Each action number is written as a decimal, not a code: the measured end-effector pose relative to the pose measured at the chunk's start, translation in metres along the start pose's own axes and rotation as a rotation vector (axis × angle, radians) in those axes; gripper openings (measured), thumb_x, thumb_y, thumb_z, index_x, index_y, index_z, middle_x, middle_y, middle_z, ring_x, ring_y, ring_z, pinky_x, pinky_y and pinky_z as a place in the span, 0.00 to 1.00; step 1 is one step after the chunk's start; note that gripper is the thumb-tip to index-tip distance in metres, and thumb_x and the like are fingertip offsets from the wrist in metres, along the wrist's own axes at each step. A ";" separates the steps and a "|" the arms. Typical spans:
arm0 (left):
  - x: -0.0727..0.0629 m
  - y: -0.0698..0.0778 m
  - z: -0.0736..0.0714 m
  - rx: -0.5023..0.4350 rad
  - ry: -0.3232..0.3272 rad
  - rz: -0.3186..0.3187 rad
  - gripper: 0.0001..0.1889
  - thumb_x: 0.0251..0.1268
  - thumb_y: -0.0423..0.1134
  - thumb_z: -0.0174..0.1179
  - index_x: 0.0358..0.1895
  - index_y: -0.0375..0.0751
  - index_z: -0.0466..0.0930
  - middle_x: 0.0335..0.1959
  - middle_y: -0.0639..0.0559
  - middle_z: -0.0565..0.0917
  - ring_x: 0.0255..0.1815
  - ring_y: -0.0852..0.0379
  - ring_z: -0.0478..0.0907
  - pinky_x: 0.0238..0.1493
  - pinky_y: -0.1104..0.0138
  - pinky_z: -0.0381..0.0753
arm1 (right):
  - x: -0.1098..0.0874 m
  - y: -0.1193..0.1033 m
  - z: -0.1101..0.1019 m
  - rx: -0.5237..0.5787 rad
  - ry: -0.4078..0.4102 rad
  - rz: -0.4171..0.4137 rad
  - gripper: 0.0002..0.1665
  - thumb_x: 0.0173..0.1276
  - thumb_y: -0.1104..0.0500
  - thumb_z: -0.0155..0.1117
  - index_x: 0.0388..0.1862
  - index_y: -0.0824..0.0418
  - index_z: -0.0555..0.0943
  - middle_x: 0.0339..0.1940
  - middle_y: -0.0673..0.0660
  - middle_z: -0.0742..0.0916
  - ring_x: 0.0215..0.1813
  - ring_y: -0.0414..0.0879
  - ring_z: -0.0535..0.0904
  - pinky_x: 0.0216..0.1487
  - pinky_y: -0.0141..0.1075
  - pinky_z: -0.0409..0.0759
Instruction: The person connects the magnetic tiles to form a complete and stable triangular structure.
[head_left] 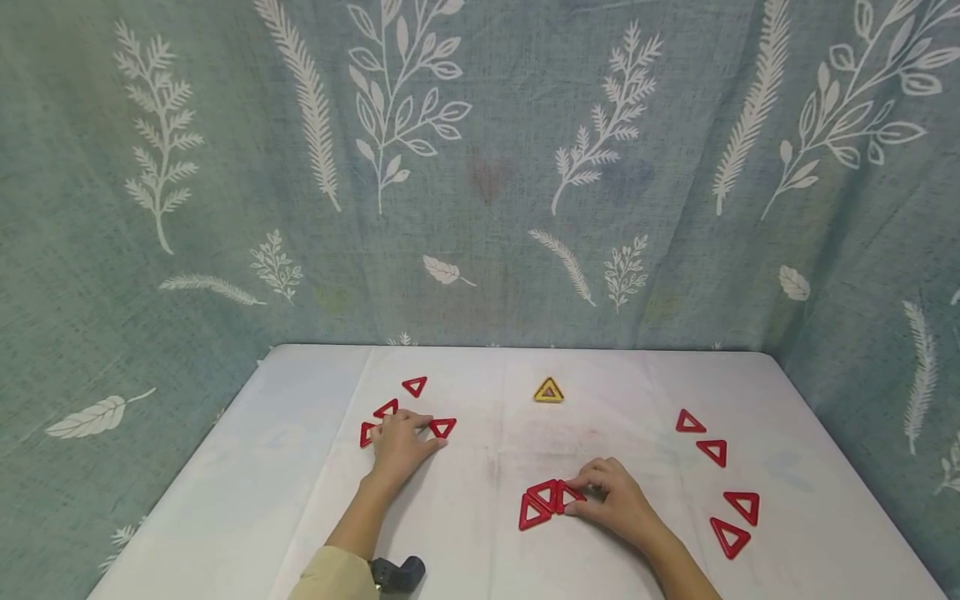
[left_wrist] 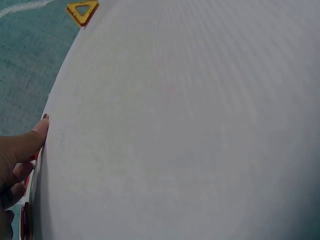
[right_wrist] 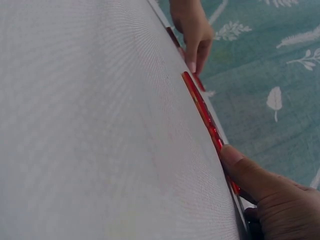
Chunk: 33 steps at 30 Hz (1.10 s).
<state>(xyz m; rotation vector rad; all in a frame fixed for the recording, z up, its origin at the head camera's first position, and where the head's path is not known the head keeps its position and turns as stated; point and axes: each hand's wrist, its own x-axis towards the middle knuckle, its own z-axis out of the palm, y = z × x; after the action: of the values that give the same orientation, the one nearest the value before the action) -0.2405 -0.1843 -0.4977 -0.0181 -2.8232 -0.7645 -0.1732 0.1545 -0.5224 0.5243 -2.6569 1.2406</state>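
Note:
Several hollow red plastic triangles lie flat on a white table. With thumb and index finger, my left hand (head_left: 403,450) pinches one red triangle (head_left: 443,427) at the table's left side. Two more red triangles, a lower one (head_left: 366,434) and an upper one (head_left: 386,407), lie at that hand's far side, partly covered by it. Nearer the front middle, my right hand (head_left: 615,504) grips a red triangle (head_left: 570,495) between thumb and fingers. Its edge is right against a row of two others, a middle triangle (head_left: 543,495) and a left triangle (head_left: 533,512).
A yellow triangle (head_left: 549,391) sits at the back middle of the table (head_left: 480,542). One red triangle (head_left: 415,386) is at the back left. Several more lie on the right, among them a front one (head_left: 730,537). A patterned curtain (head_left: 487,208) hangs behind.

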 end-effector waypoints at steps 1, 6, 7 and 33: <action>0.000 0.002 0.001 -0.003 -0.011 -0.001 0.24 0.46 0.45 0.72 0.49 0.40 0.83 0.46 0.40 0.79 0.53 0.40 0.70 0.52 0.45 0.57 | 0.000 0.000 0.000 -0.001 0.000 0.002 0.18 0.40 0.48 0.79 0.32 0.49 0.87 0.32 0.38 0.80 0.37 0.35 0.68 0.38 0.30 0.70; 0.001 0.009 0.003 -0.059 -0.068 0.001 0.24 0.47 0.43 0.72 0.50 0.38 0.83 0.46 0.41 0.78 0.51 0.42 0.72 0.54 0.47 0.63 | -0.001 -0.001 0.000 0.003 0.001 0.004 0.18 0.40 0.49 0.80 0.32 0.49 0.87 0.32 0.39 0.80 0.37 0.35 0.68 0.37 0.30 0.70; 0.001 0.010 0.004 -0.084 -0.083 -0.004 0.24 0.47 0.42 0.72 0.50 0.37 0.82 0.46 0.41 0.77 0.51 0.42 0.72 0.54 0.49 0.66 | -0.001 -0.001 0.000 0.005 0.002 0.001 0.18 0.40 0.49 0.80 0.32 0.49 0.87 0.32 0.39 0.81 0.37 0.35 0.68 0.37 0.30 0.70; -0.003 0.025 0.028 -0.377 -0.201 0.161 0.24 0.48 0.40 0.72 0.50 0.36 0.82 0.41 0.49 0.75 0.46 0.51 0.74 0.52 0.53 0.73 | 0.000 -0.001 0.000 -0.008 0.017 -0.020 0.18 0.40 0.49 0.80 0.32 0.50 0.87 0.32 0.39 0.80 0.36 0.34 0.67 0.37 0.30 0.71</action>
<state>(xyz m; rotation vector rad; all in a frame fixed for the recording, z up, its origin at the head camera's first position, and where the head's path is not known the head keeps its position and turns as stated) -0.2418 -0.1483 -0.5092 -0.3966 -2.7643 -1.3056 -0.1729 0.1539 -0.5218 0.5359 -2.6353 1.2229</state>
